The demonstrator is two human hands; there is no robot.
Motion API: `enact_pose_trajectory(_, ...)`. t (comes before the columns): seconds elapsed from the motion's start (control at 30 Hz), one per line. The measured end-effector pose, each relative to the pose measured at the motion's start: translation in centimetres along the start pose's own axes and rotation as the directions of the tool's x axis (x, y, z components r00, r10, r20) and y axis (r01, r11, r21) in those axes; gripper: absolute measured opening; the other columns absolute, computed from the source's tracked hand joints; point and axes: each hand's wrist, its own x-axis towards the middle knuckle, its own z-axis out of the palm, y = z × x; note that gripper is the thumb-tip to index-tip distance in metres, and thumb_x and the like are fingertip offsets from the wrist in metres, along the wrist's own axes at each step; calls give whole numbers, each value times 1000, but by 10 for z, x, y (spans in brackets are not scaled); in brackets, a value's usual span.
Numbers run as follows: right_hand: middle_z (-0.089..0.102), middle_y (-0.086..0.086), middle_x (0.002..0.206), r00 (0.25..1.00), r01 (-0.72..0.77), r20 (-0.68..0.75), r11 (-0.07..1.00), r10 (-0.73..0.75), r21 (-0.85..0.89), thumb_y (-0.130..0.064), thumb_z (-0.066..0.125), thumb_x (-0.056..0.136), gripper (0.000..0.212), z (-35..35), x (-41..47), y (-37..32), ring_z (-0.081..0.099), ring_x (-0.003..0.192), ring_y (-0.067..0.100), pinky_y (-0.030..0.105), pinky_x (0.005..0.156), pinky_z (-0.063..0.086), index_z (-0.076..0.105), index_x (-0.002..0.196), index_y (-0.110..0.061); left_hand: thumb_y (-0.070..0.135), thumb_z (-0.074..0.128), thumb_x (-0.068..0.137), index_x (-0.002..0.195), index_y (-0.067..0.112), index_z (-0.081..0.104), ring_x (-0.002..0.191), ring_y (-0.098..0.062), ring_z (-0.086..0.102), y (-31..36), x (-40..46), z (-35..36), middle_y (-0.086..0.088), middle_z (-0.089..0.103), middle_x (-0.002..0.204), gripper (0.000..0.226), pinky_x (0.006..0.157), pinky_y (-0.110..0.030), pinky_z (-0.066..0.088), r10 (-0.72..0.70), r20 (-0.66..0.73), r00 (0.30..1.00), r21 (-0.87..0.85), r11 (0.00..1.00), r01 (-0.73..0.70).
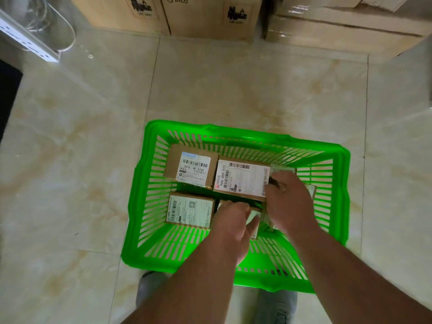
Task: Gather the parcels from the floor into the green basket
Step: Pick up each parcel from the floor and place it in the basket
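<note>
The green basket (149, 183) stands on the tiled floor right in front of me. Several brown cardboard parcels with white labels lie inside it: one at the back left (190, 168), a larger one at the back middle (240, 178), one at the front left (189, 210). Both my hands are down inside the basket. My left hand (233, 225) grips a small parcel (253, 218) at the front middle, mostly hidden under my fingers. My right hand (288, 199) rests on the right end of the larger parcel and covers another parcel (312, 190) behind it; its grip is hidden.
Large cardboard boxes (210, 17) are stacked along the far wall, more at the back right (339, 26). A white rail (28, 43) and a clear cover stand at the far left, a dark mat (7, 94) at the left edge. No parcels show on the floor tiles.
</note>
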Motion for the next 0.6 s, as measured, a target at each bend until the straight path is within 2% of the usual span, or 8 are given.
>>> enact_pose_trajectory(0.07,68,1,116,995,-92,53,995,90,36,-19,54,88,31,1,-4,13,63,101,20,27,78,48,66,117,-16,-11,47,91,108,13,66,117,-27,60,2,1,1,-10,68,118,35,103,-48,52,-3,-8,1000,-3,1000,3)
enact_pose_trajectory(0.17,71,0,118,985,-119,131,992,112,46,-26,52,86,36,4,-1,21,66,103,21,36,90,52,66,119,-20,-16,42,90,103,16,67,106,-25,57,7,7,6,-9,69,107,43,108,-50,47,15,19,1000,-22,1000,-14)
enact_pose_trajectory(0.27,73,-10,112,979,-76,196,995,60,72,-27,49,85,37,0,-1,18,68,101,14,35,89,54,71,115,-29,-18,41,90,98,15,68,106,-24,56,7,11,9,-11,70,103,43,109,-50,47,18,23,1000,-39,999,-17)
enact_pose_trajectory(0.33,72,-15,108,975,-104,210,985,73,140,-23,50,86,30,-6,-8,17,66,100,9,32,89,53,72,105,-32,-20,41,89,98,14,68,106,-25,56,5,12,8,-9,70,95,45,110,-50,46,27,25,999,-56,998,-26)
enact_pose_trajectory(0.4,70,-10,114,983,-163,112,968,144,191,-26,51,86,30,-10,-15,26,64,107,14,31,94,48,70,109,-29,-18,43,91,105,15,67,112,-25,59,2,11,5,-8,72,102,43,110,-49,46,30,21,999,-36,999,-30)
enact_pose_trajectory(0.43,69,-5,122,980,-198,49,960,192,197,-27,52,86,35,-13,-21,33,62,112,17,29,95,46,68,117,-25,-15,45,92,112,15,65,117,-24,59,-3,11,2,-8,70,111,42,109,-47,47,27,14,1000,23,999,-27)
enact_pose_trajectory(0.5,62,-1,134,949,-295,-33,921,313,254,-22,56,89,43,-18,-33,46,57,114,16,27,92,39,59,132,-21,-4,48,95,135,18,57,125,-23,57,-16,10,-2,-7,62,134,46,108,-45,48,27,2,1000,267,963,-27)
enact_pose_trajectory(0.6,60,2,135,891,-428,-13,849,454,310,-16,55,90,50,-22,-45,64,53,104,15,24,81,38,52,140,-18,12,47,95,148,26,45,128,-19,53,-39,1,6,1,52,148,54,109,-35,42,101,38,994,662,743,-101)
